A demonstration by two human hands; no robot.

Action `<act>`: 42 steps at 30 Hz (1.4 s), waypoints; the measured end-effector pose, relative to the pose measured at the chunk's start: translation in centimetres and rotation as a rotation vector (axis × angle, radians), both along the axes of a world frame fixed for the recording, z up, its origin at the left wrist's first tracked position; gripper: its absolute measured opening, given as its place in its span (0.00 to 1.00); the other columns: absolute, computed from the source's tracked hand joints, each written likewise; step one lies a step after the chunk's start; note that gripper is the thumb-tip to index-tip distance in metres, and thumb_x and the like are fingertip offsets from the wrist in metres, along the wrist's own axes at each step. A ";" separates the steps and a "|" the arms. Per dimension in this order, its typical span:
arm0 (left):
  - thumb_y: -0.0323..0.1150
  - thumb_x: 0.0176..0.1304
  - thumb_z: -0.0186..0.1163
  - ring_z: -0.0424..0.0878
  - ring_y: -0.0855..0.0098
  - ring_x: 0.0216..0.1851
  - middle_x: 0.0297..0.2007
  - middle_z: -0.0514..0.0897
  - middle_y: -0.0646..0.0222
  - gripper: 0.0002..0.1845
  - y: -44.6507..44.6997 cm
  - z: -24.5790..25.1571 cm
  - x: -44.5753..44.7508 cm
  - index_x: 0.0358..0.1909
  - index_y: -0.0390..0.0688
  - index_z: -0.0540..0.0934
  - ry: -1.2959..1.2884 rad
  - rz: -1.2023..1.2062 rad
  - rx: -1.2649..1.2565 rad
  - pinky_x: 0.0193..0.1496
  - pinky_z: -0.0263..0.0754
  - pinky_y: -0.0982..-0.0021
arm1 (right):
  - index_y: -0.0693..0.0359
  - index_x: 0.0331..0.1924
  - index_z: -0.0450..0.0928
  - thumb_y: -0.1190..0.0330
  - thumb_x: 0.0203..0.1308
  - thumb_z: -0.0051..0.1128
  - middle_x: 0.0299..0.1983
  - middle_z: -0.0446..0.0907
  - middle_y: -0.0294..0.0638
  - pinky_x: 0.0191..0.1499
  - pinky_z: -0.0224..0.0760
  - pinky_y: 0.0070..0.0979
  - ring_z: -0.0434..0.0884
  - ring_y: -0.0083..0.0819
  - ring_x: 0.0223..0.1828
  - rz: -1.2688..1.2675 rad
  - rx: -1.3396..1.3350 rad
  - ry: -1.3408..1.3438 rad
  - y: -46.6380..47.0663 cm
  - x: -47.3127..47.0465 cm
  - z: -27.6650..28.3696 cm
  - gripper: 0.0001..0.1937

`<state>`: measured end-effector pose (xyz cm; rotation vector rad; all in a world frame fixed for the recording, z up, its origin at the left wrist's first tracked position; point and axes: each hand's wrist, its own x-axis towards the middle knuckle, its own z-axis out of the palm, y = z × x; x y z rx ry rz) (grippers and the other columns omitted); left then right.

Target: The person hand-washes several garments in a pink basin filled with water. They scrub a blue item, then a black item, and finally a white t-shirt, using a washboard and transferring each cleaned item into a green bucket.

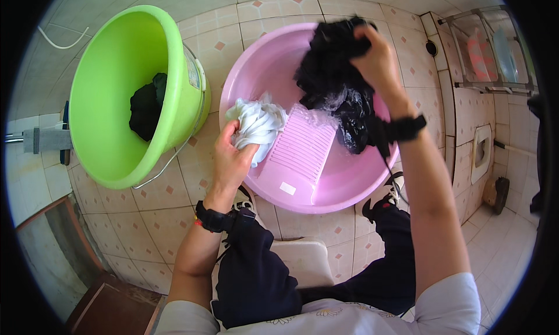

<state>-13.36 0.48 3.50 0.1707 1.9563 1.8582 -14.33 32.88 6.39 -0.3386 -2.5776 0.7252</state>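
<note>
A pink plastic basin (pixel 279 200) stands on the tiled floor, with a pink washboard (pixel 301 145) leaning inside it. At the basin's left side, my left hand (pixel 233 160) grips a bunched, wet white cloth (pixel 260 123). My right hand (pixel 377 57) is at the upper right, its thumb and fingers closed on a black garment (pixel 327 59), which hangs bunched over the far right of the basin. Lower parts of the black cloth look wet and lie beside the washboard, with water and suds around them. The motion slightly blurs my right hand.
A green bucket (pixel 172 116) with a wire handle stands at the left and holds dark cloth (pixel 147 108). A white stool (pixel 303 258) is between my legs. On the right are a metal rack (pixel 476 83) and a brush-like object (pixel 496 194) near the wall.
</note>
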 end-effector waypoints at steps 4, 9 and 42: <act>0.28 0.52 0.64 0.76 0.78 0.39 0.37 0.80 0.67 0.16 0.2 0.1 -0.1 0.42 0.33 0.76 0.032 -0.036 -0.086 0.42 0.71 0.77 | 0.53 0.41 0.77 0.75 0.36 0.62 0.35 0.77 0.47 0.43 0.72 0.37 0.77 0.50 0.41 0.111 0.144 0.003 -0.4 -5.6 1.1 0.20; 0.25 0.52 0.62 0.76 0.78 0.40 0.39 0.80 0.68 0.16 0.2 -0.4 -0.1 0.44 0.32 0.75 0.063 -0.025 -0.077 0.44 0.70 0.78 | 0.51 0.43 0.75 0.76 0.40 0.61 0.41 0.76 0.46 0.46 0.73 0.36 0.77 0.50 0.44 0.126 0.044 -0.225 -2.9 -6.0 -5.2 0.20; 0.23 0.53 0.60 0.81 0.67 0.39 0.42 0.80 0.62 0.20 0.8 19.2 -3.9 0.49 0.37 0.72 -0.089 -0.098 0.187 0.38 0.79 0.63 | 0.55 0.26 0.66 0.80 0.48 0.60 0.28 0.73 0.35 0.39 0.73 0.33 0.76 0.31 0.33 -0.121 -1.433 0.225 -3.4 14.1 14.3 0.13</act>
